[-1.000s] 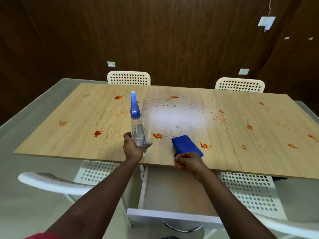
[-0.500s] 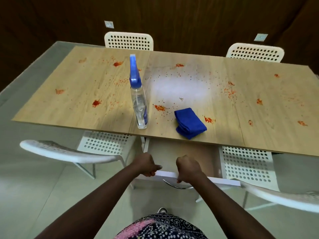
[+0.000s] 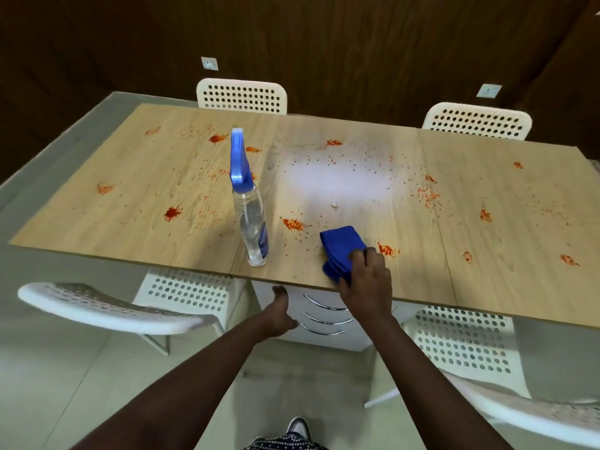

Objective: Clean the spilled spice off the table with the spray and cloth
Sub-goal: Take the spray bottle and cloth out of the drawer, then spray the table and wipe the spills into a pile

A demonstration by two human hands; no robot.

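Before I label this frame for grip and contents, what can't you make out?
- Head view: the right hand covers the near end of the cloth, hiding its fingertips' hold.
- The bottle label is too small to read.
- The left hand is below the table edge; what it touches is unclear.

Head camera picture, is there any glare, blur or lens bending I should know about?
In the head view, a bright whitish glare patch sits mid-table, washing out the wood grain beyond the cloth; the wide lens bows the table edges; the spray bottle and spice spots stay reasonably sharp.
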